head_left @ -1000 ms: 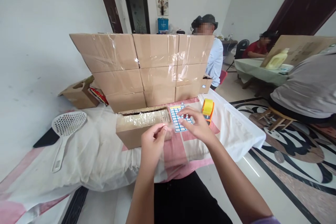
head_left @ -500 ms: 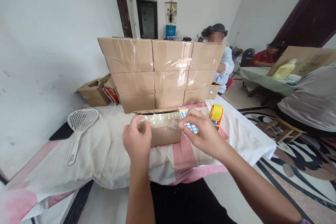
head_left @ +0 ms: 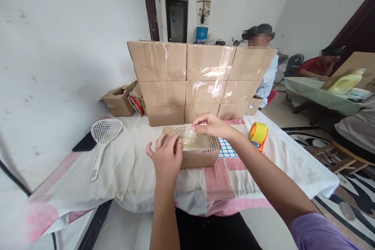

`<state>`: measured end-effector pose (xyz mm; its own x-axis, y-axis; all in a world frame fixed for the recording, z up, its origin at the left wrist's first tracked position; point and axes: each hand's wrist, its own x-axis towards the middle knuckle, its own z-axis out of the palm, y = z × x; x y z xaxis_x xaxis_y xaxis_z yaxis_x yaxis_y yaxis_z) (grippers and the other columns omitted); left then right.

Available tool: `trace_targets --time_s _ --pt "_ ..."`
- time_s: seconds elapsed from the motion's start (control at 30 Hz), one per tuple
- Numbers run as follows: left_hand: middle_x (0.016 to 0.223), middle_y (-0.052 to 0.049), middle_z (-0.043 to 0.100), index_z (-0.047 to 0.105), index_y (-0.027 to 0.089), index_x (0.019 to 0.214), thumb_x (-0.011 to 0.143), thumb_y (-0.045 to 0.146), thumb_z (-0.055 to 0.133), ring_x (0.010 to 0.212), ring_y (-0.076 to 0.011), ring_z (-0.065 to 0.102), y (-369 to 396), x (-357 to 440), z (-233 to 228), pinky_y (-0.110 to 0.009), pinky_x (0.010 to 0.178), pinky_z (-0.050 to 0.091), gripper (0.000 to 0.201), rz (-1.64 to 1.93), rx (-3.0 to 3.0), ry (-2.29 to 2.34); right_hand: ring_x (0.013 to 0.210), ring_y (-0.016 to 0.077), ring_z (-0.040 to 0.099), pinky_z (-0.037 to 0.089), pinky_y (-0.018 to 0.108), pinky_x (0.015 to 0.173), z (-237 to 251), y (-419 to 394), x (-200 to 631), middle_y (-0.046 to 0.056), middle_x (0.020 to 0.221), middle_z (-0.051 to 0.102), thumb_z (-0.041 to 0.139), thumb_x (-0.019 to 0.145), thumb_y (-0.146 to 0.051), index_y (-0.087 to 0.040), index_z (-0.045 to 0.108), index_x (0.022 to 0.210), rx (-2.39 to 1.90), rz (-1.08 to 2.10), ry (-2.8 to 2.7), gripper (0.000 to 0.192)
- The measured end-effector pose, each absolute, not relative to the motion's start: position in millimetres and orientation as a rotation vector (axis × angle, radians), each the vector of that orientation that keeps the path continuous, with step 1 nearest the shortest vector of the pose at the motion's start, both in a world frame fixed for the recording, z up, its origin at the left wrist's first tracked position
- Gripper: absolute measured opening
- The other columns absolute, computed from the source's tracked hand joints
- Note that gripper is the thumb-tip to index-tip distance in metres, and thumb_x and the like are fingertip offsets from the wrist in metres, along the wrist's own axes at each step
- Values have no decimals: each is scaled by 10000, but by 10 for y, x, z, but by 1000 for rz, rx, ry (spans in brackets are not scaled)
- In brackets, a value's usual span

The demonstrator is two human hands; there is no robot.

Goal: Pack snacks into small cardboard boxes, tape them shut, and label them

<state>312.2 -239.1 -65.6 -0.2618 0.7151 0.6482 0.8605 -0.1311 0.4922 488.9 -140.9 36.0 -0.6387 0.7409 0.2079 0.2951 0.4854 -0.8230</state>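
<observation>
Holding: the left hand [head_left: 166, 159] lies flat, fingers spread, on the near left end of a small brown cardboard box [head_left: 197, 155] topped with clear tape.
Right hand [head_left: 210, 125]: fingers pinched together on a bit of clear tape above the box's top.
Box place: on the pink-and-white cloth-covered table [head_left: 129, 172], before a stack of taped brown cartons [head_left: 199, 80].
Nearby: a yellow-and-orange tape dispenser [head_left: 258, 135], a blue-gridded sticker sheet [head_left: 227, 149], a white slotted plastic scoop [head_left: 103, 138].

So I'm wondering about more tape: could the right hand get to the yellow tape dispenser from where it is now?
Probably yes. The tape dispenser stands on the cloth just right of the small box, with nothing between it and the right hand, whose fingers are pinching something clear over the box.
</observation>
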Motion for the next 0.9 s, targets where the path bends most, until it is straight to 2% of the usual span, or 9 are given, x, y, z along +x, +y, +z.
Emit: trace_targets --time_s 0.2,0.37,0.53,0.67,0.77,0.83,0.9 --pt "1203 -68 763 720 301 1197 999 284 516 1324 -280 562 -2488 3202 -612 -618 1172 81 285 -1354 -1780 -2089 737 164 587 416 284 687 2 -1152 4822 13 756 654 669 798 -292 -163 736 731 -1076 881 -2288 160" --pt "1391 -34 675 731 357 1176 1008 312 517 1394 -310 485 -2537 3366 -563 -649 1170 46 275 -1210 -1836 -2075 757 164 580 419 290 707 33 -1160 4848 23 788 651 682 796 -283 -165 743 742 -1017 871 -2233 144" --pt "1321 -84 714 662 296 1297 1017 344 492 1342 -301 537 -2484 3401 -613 -654 1183 33 332 -1199 -1851 -2153 709 140 537 396 284 670 248 -1209 4928 2 765 620 738 780 -399 -173 727 751 -876 1092 -1925 228" --pt "1297 -136 714 603 228 1382 1024 324 441 1359 -299 520 -2467 3393 -637 -645 1187 41 404 -1221 -1833 -2198 696 148 545 396 286 655 325 -1269 4914 1 739 634 730 792 -369 -180 744 751 -898 1309 -2075 194" --pt "1315 -119 704 613 245 1377 1044 266 338 1345 -274 532 -2470 3404 -635 -619 1192 71 432 -1269 -1801 -2192 880 212 601 426 316 773 281 -1288 4838 36 836 695 694 815 -287 -183 761 745 -1052 1046 -2267 142" --pt "1313 -103 708 617 266 1376 1048 255 321 1339 -267 534 -2475 3412 -631 -610 1192 74 442 -1275 -1793 -2188 1044 255 582 412 346 895 232 -1282 4800 52 922 717 696 827 -262 -189 775 757 -1133 832 -2324 128" --pt "1315 -83 713 632 292 1357 1048 261 343 1337 -268 532 -2483 3417 -630 -609 1190 63 424 -1248 -1806 -2167 1099 268 565 398 359 945 184 -1267 4786 57 946 720 704 841 -263 -188 781 773 -1153 792 -2354 128"
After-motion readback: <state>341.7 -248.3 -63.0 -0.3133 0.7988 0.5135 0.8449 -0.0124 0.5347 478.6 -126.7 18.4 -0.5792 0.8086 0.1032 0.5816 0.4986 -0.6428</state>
